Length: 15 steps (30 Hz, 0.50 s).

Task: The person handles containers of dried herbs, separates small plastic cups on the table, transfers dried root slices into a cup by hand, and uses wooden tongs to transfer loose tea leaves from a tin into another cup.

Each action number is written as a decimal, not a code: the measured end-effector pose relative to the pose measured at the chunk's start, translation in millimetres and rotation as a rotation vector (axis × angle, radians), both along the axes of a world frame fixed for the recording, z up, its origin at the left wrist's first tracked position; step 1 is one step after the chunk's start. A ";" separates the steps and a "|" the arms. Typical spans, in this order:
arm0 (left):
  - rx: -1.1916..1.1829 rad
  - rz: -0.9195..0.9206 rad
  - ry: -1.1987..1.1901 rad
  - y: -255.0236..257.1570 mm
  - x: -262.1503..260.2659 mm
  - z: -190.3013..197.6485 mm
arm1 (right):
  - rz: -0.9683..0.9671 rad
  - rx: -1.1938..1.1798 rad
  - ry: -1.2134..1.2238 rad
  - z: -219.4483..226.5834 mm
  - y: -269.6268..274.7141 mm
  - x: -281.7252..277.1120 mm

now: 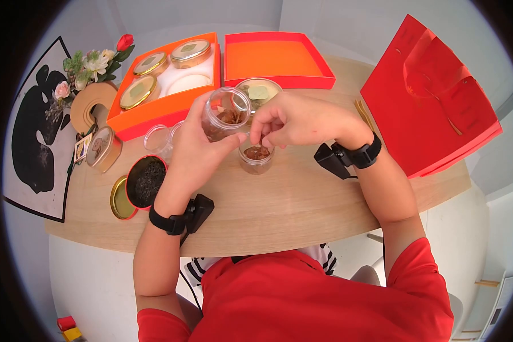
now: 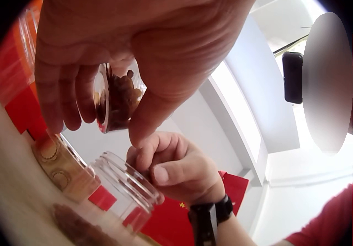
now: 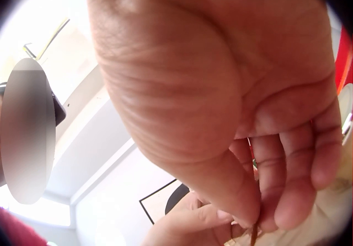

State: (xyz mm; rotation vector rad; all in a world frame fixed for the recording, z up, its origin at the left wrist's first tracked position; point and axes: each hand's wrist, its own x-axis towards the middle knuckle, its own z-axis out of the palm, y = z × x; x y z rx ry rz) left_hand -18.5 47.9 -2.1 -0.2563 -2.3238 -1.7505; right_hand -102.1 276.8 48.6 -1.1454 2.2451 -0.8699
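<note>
My left hand (image 1: 191, 151) grips a clear jar (image 1: 227, 105), tilted, with brown dried pieces lying inside it. A second clear jar (image 1: 255, 165) stands upright on the table just below, holding reddish-brown dried pieces. Over its mouth is my right hand (image 1: 302, 121), fingers bent down. In the right wrist view the thumb and index finger pinch a thin brown dried piece (image 3: 254, 235). Close behind the hands sits a round container (image 1: 262, 85) with a pale label on top, partly covered by them.
An orange box (image 1: 162, 105) holds several gold-lidded jars; its red-rimmed lid (image 1: 279, 60) lies beside it. A red gift bag (image 1: 427, 97) stands right. At left are a tin of dark leaves (image 1: 147, 181), its gold lid (image 1: 119, 199), a lidded jar (image 1: 104, 149) and flowers (image 1: 94, 62).
</note>
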 end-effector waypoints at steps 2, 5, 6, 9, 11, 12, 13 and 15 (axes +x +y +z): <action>0.002 0.003 0.026 0.1 -0.5 -1.5 | 0.001 -0.008 -0.003 1.5 -0.1 0.1; 0.019 -0.016 0.052 0.9 -0.9 -1.5 | -0.017 0.033 -0.023 6.0 -1.2 2.2; 0.019 -0.016 0.052 0.9 -0.7 -1.2 | -0.014 0.036 -0.026 6.1 -1.2 2.0; 0.016 -0.011 0.030 0.6 -0.4 -0.6 | -0.018 0.041 -0.033 4.7 -1.5 1.2; 0.006 -0.008 0.010 -0.5 -1.0 -1.3 | -0.023 0.042 -0.037 4.7 -1.8 1.3; 0.006 -0.008 0.010 -0.4 -0.9 -1.2 | -0.025 0.044 -0.036 5.4 -1.8 2.0; 0.008 -0.008 0.015 0.0 -1.0 -1.1 | -0.028 0.046 -0.036 5.7 -1.8 2.6; 0.010 -0.008 0.020 0.2 -0.9 -1.0 | -0.040 0.014 -0.049 1.9 -2.7 1.9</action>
